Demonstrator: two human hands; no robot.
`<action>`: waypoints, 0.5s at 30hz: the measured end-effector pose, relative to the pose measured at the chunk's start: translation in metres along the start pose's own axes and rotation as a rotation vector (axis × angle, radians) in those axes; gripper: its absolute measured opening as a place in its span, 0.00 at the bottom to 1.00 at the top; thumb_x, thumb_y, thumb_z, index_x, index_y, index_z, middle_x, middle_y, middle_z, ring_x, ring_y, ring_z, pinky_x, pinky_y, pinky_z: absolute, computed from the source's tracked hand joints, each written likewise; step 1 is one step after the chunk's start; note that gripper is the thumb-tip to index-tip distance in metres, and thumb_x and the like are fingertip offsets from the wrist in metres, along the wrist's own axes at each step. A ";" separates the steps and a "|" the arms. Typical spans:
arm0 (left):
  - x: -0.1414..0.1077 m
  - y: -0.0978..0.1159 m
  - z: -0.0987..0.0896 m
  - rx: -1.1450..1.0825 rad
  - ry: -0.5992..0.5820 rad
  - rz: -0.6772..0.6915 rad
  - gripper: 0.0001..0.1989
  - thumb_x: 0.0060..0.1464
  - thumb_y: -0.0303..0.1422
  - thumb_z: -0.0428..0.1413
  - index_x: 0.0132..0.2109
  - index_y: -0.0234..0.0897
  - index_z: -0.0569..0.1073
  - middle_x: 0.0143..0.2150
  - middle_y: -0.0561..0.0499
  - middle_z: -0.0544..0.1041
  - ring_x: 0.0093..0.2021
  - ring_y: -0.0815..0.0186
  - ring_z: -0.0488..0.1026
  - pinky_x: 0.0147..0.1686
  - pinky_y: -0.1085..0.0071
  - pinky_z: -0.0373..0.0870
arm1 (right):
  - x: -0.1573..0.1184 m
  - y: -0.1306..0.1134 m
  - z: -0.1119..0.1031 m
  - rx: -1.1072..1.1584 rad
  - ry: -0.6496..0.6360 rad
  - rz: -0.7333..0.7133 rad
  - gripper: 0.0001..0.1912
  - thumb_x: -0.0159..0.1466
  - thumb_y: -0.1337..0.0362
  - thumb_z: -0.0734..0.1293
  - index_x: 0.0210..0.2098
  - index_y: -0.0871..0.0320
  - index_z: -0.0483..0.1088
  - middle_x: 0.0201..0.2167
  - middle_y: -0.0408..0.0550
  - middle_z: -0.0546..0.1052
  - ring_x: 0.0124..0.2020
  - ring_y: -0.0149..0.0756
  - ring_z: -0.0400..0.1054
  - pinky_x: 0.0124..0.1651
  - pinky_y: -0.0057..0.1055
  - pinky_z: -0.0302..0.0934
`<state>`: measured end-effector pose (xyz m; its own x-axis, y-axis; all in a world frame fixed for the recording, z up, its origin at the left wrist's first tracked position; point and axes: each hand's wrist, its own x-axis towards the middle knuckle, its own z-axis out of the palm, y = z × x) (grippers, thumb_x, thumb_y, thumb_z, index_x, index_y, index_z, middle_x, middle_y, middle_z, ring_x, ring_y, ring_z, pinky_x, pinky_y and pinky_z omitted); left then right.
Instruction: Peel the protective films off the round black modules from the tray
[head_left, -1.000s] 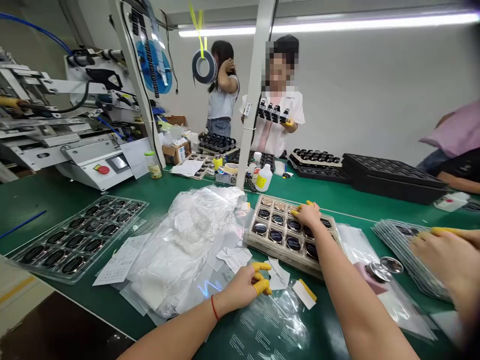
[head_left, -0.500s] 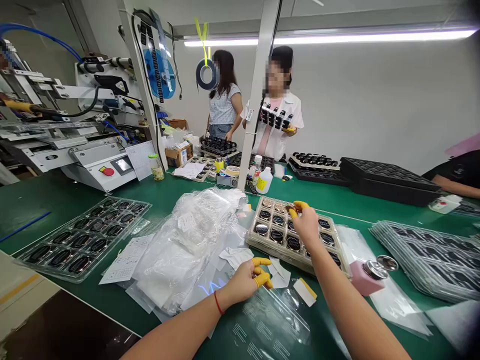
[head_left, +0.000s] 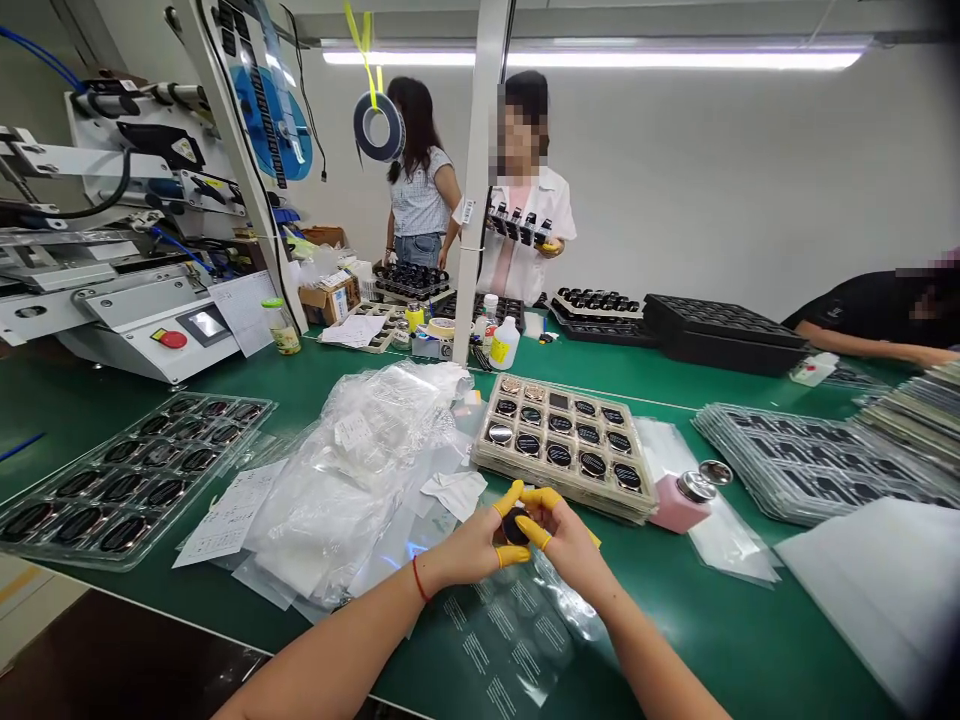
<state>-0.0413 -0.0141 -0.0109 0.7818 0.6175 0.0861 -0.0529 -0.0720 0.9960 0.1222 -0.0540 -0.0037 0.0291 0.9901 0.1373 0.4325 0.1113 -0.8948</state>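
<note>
A small round dark disc is pinched between my left hand and my right hand, both with yellow finger cots. Fingers cover part of the disc. Just beyond my hands lies a stack of beige trays, its top one holding shiny round black caps in compartments; one back-row compartment shows no cap. Beneath my wrists a clear film sheet with groups of white lines lies on the green table. Crumpled white paper sits left of the trays.
A pink pump bottle stands right of the trays. Stacked clear trays lie farther right. Plastic bags heap at centre left, beside a clear tray of caps. A metal post rises ahead; co-workers are behind it and at right.
My right hand has come back from the tray stack with a round disc and met my left hand, which now grips it too. The whole view has shifted to the right.
</note>
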 end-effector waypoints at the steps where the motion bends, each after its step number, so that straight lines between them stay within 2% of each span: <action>1: 0.000 -0.001 0.000 0.038 -0.004 -0.003 0.40 0.50 0.30 0.57 0.65 0.43 0.46 0.46 0.45 0.72 0.40 0.62 0.71 0.39 0.66 0.69 | 0.000 0.001 0.002 -0.040 0.015 -0.010 0.10 0.58 0.62 0.64 0.40 0.55 0.67 0.32 0.47 0.69 0.32 0.36 0.65 0.37 0.37 0.63; 5: 0.004 -0.005 -0.002 0.048 0.032 -0.036 0.35 0.48 0.32 0.58 0.62 0.41 0.55 0.44 0.47 0.72 0.37 0.64 0.71 0.37 0.67 0.68 | -0.004 -0.007 0.000 -0.270 0.022 -0.194 0.04 0.60 0.65 0.62 0.32 0.55 0.69 0.34 0.49 0.71 0.37 0.39 0.63 0.41 0.38 0.59; 6: 0.004 -0.004 -0.004 0.023 0.042 -0.055 0.34 0.47 0.32 0.59 0.61 0.41 0.57 0.44 0.47 0.72 0.37 0.64 0.71 0.38 0.68 0.68 | -0.005 -0.008 -0.004 -0.293 0.038 -0.202 0.05 0.60 0.66 0.61 0.31 0.55 0.68 0.33 0.48 0.71 0.37 0.39 0.63 0.41 0.37 0.59; 7: 0.005 -0.002 -0.007 -0.009 0.049 -0.080 0.33 0.47 0.32 0.60 0.60 0.41 0.59 0.43 0.47 0.72 0.37 0.64 0.70 0.38 0.68 0.68 | -0.005 -0.007 -0.010 -0.304 0.055 -0.172 0.04 0.60 0.66 0.61 0.31 0.56 0.68 0.33 0.48 0.72 0.36 0.38 0.64 0.41 0.36 0.58; 9: 0.005 0.004 -0.014 -0.060 0.063 -0.143 0.31 0.47 0.32 0.60 0.58 0.41 0.60 0.40 0.49 0.71 0.35 0.66 0.70 0.35 0.70 0.67 | -0.003 -0.002 -0.020 -0.358 0.044 -0.019 0.04 0.60 0.66 0.61 0.34 0.57 0.67 0.31 0.47 0.72 0.33 0.36 0.64 0.38 0.33 0.58; 12: 0.006 0.013 -0.025 -0.083 0.033 -0.205 0.29 0.48 0.32 0.59 0.57 0.41 0.60 0.38 0.51 0.71 0.34 0.67 0.70 0.34 0.70 0.67 | 0.001 0.011 -0.028 -0.668 -0.144 0.187 0.07 0.56 0.71 0.62 0.34 0.59 0.68 0.28 0.49 0.73 0.32 0.39 0.65 0.35 0.32 0.56; 13: 0.006 0.015 -0.027 -0.079 0.021 -0.219 0.28 0.48 0.32 0.59 0.56 0.41 0.59 0.38 0.51 0.71 0.35 0.67 0.70 0.35 0.70 0.67 | 0.003 0.016 -0.027 -0.786 -0.179 0.199 0.07 0.55 0.71 0.62 0.34 0.60 0.69 0.28 0.51 0.73 0.33 0.41 0.65 0.35 0.33 0.55; 15: 0.005 0.017 -0.026 -0.060 0.005 -0.230 0.27 0.49 0.32 0.58 0.55 0.41 0.59 0.37 0.51 0.71 0.37 0.66 0.71 0.37 0.69 0.67 | 0.007 0.023 -0.021 -0.936 -0.116 0.154 0.09 0.57 0.70 0.62 0.37 0.61 0.70 0.33 0.54 0.73 0.38 0.44 0.65 0.37 0.33 0.55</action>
<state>-0.0544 0.0088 0.0071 0.7746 0.6159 -0.1435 0.0894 0.1181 0.9890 0.1515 -0.0458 -0.0144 0.0781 0.9961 -0.0413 0.9781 -0.0846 -0.1900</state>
